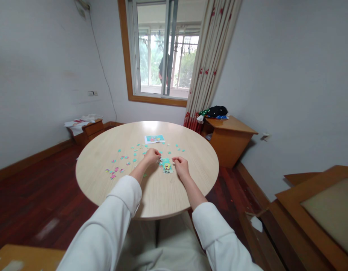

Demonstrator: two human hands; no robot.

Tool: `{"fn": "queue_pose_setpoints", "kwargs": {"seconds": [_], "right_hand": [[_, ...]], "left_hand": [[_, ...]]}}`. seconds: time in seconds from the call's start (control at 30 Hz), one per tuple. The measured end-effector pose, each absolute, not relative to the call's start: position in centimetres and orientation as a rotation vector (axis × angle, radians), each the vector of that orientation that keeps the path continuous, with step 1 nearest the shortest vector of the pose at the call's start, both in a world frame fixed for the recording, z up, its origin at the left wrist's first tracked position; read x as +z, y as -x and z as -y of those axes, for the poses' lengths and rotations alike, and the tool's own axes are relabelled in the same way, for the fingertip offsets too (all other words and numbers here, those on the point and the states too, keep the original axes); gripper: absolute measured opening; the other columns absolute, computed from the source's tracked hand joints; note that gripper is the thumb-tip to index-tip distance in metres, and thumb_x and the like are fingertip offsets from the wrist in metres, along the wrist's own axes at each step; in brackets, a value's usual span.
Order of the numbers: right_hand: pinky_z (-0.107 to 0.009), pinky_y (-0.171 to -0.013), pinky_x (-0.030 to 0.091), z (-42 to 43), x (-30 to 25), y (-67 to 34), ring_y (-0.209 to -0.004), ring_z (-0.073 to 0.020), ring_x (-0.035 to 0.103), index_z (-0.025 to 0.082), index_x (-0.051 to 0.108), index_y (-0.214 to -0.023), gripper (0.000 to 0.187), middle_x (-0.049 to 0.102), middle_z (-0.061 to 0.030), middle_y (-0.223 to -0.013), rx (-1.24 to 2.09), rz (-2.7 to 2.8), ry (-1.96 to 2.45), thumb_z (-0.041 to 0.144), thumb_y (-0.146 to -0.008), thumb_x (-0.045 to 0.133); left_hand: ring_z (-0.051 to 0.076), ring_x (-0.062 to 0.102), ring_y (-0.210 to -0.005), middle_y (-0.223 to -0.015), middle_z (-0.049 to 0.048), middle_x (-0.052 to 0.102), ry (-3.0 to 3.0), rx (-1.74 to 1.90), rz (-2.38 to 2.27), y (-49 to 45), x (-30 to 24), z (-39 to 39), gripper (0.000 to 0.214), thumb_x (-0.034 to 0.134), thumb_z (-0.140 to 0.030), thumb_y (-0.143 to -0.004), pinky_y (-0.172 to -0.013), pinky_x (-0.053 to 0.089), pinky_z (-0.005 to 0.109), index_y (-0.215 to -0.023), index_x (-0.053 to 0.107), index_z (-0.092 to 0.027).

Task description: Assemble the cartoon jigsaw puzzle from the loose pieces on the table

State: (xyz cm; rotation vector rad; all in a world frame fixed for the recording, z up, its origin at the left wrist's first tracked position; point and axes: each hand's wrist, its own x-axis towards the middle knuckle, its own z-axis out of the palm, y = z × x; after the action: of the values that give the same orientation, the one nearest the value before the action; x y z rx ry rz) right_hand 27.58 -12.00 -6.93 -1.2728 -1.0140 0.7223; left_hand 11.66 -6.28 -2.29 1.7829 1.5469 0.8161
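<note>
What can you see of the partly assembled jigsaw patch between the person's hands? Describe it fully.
The jigsaw patch is a small, flat block of joined pieces, mostly turquoise with a yellow cartoon figure; it looks like printed card. It lies on the round pale wooden table, near its middle. The left hand is at its upper left corner and the right hand at its right edge; actual contact is too small to tell.

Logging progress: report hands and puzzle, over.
Left hand and right hand flank joined puzzle patch, grips unclear. Loose pieces scattered left of it. Reference picture lies beyond. Nothing blocks hands.
</note>
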Motion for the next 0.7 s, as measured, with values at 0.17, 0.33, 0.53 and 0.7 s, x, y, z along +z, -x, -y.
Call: {"fn": "queue_pose_setpoints", "kwargs": {"seconds": [0.17,0.33,0.53,0.7], "right_hand": [[-0.029,-0.068,0.049,12.2,-6.8,-27.4,-0.074,-0.0184,0.062,0.019,0.068,-0.067,0.023,0.068,-0.0023,-0.069,0.726,1.023,1.254,0.024,-0.059,0.048],[-0.028,-0.068,0.049,12.2,-7.0,-27.4,-0.075,-0.0182,0.062,0.019,0.068,-0.068,0.023,0.069,-0.0027,-0.071,0.719,1.025,1.253,0.025,-0.060,0.047],[-0.028,-0.067,0.049,11.8,-7.3,-27.5,-0.073,-0.0176,0.062,0.020,0.068,-0.068,0.023,0.069,-0.0022,-0.070,0.721,1.032,1.252,0.025,-0.060,0.048],[-0.029,-0.068,0.050,11.6,-7.6,-27.6,-0.075,-0.0177,0.062,0.020,0.068,-0.068,0.022,0.069,-0.0021,-0.072,0.727,1.033,1.253,0.025,-0.060,0.048]], "left_hand": [[0.019,0.065,-0.077,-0.070,0.0048,0.072,-1.820,0.747,-1.607,-11.7,-2.0,6.9,0.007,0.074,-0.019,-0.064,-0.074,0.048,0.029,-0.070,0.071,-0.015],[0.020,0.066,-0.085,-0.079,0.0040,0.074,-1.857,0.679,-1.672,-11.4,-1.7,7.2,0.005,0.070,-0.018,-0.068,-0.082,0.046,0.031,-0.072,0.072,-0.018],[0.019,0.066,-0.088,-0.089,0.0042,0.075,-1.890,0.617,-1.722,-11.5,-1.3,7.7,0.011,0.064,-0.016,-0.074,-0.088,0.043,0.034,-0.078,0.073,-0.019],[0.019,0.067,-0.087,-0.091,0.0042,0.075,-1.890,0.582,-1.748,-11.6,-1.0,8.0,0.012,0.063,-0.018,-0.076,-0.088,0.042,0.033,-0.081,0.073,-0.019]]}}
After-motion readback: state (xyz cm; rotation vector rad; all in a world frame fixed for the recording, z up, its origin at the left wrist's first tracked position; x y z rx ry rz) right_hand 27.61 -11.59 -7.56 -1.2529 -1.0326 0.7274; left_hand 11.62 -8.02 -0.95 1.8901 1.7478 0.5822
